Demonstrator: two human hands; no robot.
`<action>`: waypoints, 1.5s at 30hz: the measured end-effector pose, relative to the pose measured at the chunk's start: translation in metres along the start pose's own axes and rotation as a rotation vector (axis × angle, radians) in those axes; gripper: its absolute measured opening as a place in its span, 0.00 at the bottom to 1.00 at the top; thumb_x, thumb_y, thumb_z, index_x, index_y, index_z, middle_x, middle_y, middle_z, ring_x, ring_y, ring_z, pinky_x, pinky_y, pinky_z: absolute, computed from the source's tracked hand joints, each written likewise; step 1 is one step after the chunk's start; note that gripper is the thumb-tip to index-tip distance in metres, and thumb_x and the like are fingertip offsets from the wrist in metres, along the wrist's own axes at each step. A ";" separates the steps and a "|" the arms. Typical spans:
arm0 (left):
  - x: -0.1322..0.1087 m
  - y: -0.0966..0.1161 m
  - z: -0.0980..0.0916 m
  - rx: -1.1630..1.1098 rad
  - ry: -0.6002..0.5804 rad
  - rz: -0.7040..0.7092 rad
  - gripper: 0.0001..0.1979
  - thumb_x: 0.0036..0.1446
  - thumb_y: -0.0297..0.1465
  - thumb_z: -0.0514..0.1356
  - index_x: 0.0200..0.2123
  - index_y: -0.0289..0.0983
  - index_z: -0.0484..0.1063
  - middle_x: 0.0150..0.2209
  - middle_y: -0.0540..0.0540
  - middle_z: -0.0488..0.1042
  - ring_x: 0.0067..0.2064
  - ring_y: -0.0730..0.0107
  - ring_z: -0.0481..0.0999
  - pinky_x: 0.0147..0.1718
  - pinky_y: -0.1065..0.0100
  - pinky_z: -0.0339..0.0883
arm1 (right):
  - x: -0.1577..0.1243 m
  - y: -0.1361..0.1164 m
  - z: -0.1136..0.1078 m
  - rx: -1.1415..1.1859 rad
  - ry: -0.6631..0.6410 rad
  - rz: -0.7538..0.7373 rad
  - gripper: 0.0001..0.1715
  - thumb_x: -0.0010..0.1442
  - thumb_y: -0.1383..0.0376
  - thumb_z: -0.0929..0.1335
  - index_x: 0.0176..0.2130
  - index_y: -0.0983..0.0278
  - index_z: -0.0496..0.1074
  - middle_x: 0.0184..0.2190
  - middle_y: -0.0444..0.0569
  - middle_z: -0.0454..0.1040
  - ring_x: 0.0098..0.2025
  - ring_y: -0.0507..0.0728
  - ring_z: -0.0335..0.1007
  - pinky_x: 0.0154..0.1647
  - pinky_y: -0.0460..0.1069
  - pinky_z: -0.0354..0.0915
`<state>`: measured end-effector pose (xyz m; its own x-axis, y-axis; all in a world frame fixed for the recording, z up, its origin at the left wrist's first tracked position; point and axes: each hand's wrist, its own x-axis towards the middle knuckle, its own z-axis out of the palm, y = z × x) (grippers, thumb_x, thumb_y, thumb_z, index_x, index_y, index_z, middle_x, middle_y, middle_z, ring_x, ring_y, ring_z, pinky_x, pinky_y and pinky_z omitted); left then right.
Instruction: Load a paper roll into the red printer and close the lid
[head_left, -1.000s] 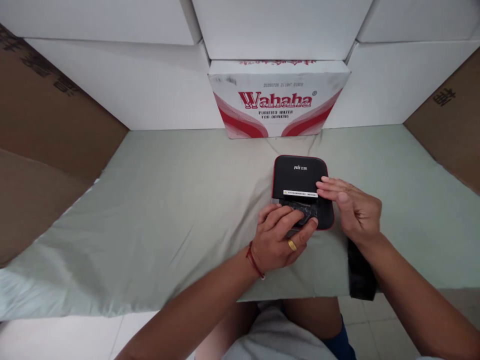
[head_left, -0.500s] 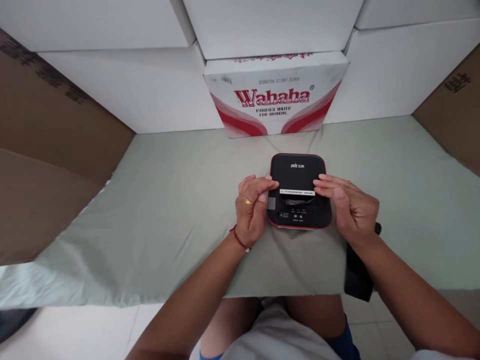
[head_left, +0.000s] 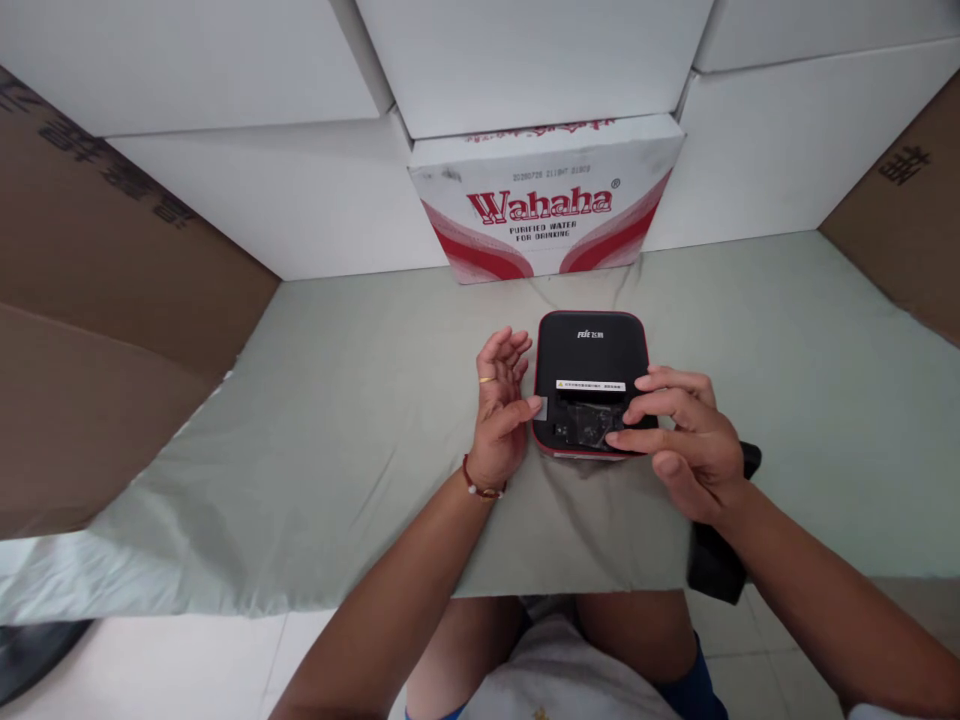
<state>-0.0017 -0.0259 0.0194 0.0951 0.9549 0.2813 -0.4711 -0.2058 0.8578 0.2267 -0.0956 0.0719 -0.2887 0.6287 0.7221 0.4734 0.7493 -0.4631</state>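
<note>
Device (head_left: 589, 360) between left hand (head_left: 501, 410) and right hand (head_left: 694, 435) on the desk (head_left: 337, 400), long axis seemingly front to back.
Left hand loosely cupped, empty, thumb at the device's left edge; right hand nearer the clear film (head_left: 589, 425), fingers spread, a fingertip at the film's right side.

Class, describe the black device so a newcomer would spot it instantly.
Find the white Wahaha box standing on the green cloth. Nearer, between the left hand and right hand, lies a squarish, red-edged black device. Unlike the black object at the cloth's front edge, it has a white label strip.
</note>
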 end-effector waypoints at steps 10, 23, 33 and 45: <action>0.003 0.005 -0.001 -0.144 -0.115 -0.253 0.55 0.45 0.30 0.70 0.74 0.60 0.55 0.79 0.54 0.56 0.84 0.54 0.39 0.82 0.46 0.28 | 0.001 0.001 -0.001 -0.068 0.000 -0.069 0.17 0.75 0.63 0.65 0.46 0.58 0.85 0.39 0.51 0.82 0.52 0.63 0.73 0.55 0.61 0.70; 0.002 -0.017 -0.010 -0.059 -0.127 -0.188 0.44 0.50 0.40 0.74 0.68 0.54 0.60 0.78 0.47 0.57 0.82 0.53 0.51 0.80 0.49 0.46 | 0.018 -0.009 -0.013 -0.046 -0.129 -0.059 0.12 0.71 0.62 0.69 0.44 0.57 0.85 0.37 0.49 0.85 0.39 0.60 0.78 0.44 0.58 0.75; 0.005 -0.018 -0.007 -0.136 -0.149 -0.217 0.38 0.50 0.40 0.73 0.63 0.47 0.67 0.71 0.43 0.68 0.75 0.50 0.63 0.75 0.48 0.55 | 0.113 -0.001 0.008 -0.703 -0.760 0.514 0.18 0.69 0.66 0.66 0.50 0.59 0.85 0.44 0.55 0.87 0.43 0.66 0.84 0.43 0.56 0.74; 0.007 -0.022 -0.006 -0.147 -0.140 -0.227 0.38 0.48 0.38 0.72 0.63 0.46 0.67 0.68 0.43 0.70 0.73 0.50 0.64 0.72 0.49 0.58 | 0.122 0.011 0.032 -0.895 -0.928 0.572 0.20 0.67 0.66 0.68 0.57 0.64 0.77 0.49 0.62 0.86 0.47 0.69 0.84 0.36 0.55 0.71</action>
<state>0.0044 -0.0130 -0.0003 0.3274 0.9321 0.1550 -0.5451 0.0523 0.8368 0.1707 -0.0041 0.1382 -0.1489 0.9662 -0.2105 0.9699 0.1841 0.1592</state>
